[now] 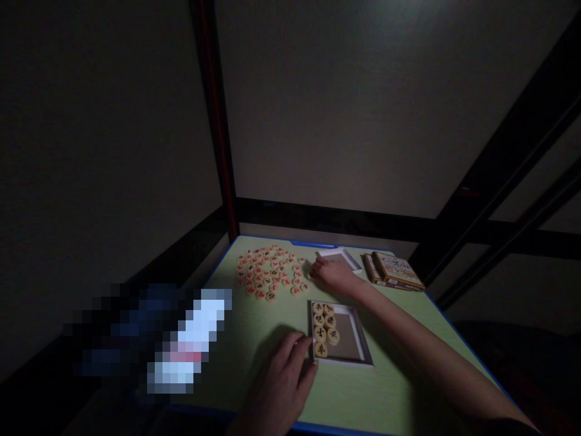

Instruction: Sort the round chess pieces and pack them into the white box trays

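My left hand (284, 375) lies on the green table (390, 387), its fingertips touching the near left corner of a shallow white box tray (358, 339) with several round wooden game pieces (325, 327) in it. My right hand (330, 274) reaches far across, fingers curled down at the right edge of a spread of many loose round pieces (267, 272) with red and black marks. What its fingers pinch is hidden.
A second white tray (341, 258) lies just behind my right hand. Two flat printed boxes (394, 270) sit at the far right. The table has a blue rim and stands in a dim corner with dark posts. A blurred patch lies to the left.
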`<state>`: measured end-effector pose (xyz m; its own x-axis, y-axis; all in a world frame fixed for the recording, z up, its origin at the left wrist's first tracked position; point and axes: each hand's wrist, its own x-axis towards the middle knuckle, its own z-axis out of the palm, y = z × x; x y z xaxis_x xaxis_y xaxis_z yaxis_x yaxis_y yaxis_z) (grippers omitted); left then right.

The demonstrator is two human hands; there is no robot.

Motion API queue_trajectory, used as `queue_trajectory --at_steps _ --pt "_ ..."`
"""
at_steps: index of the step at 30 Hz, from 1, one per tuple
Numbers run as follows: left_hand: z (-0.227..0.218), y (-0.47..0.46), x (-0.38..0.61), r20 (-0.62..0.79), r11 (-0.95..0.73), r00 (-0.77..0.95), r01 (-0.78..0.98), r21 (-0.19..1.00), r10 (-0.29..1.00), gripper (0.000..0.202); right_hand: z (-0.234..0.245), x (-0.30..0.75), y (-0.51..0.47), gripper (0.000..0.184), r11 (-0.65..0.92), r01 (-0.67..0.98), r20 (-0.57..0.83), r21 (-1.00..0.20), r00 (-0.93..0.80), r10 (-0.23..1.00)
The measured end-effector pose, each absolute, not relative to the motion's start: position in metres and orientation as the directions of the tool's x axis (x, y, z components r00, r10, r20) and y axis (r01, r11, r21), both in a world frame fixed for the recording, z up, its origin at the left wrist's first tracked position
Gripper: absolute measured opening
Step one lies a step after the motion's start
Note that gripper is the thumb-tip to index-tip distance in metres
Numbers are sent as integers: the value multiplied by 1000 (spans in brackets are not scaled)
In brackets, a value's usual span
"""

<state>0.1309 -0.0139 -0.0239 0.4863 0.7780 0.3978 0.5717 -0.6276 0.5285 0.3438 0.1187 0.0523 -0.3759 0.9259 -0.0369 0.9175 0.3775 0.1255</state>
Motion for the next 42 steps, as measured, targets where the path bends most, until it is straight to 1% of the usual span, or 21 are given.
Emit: queue_trajectory --at_steps 3,5,8,11,15,20,26,33,35,39,42 --pt "-21 -14 132 348 -604 501 564 563 792 15 63 353 85 27 371 928 45 42 -372 927" --pt "-20 -14 132 347 -611 512 554 566 786 12 68 354 52 22 363 932 75 -26 -360 930" --pt "-19 -13 133 359 -629 526 546 554 771 13 65 345 -1 14 367 924 -29 -110 -372 928" --pt "-19 -13 133 335 -630 544 556 543 769 11 54 330 -36 13 301 943 -68 -143 -313 947" --pt "-18 -14 132 313 -625 552 580 522 773 11 42 318 -42 14 181 973 -100 -142 -196 975" --pt "-21 -13 131 349 -656 561 572 492 751 12 37 317 -35 13 141 973 -85 -183 -159 984" --pt "-22 -13 131 357 -661 561 570 488 747 12 32 319 -35 13 158 964 -52 -215 -173 984" --pt "-20 -14 132 384 -665 546 554 500 744 13 33 321 -36 17 210 956 -53 -204 -224 973" --pt "-20 -15 132 378 -661 546 558 502 748 12 38 323 -35 18 215 959 -58 -182 -229 972" --pt "-18 -16 132 362 -651 544 571 500 757 12 59 323 -17 26 192 977 -54 -97 -198 979" --pt "-18 -17 132 381 -658 540 562 500 751 11 74 318 19 24 289 954 12 -81 -289 957"
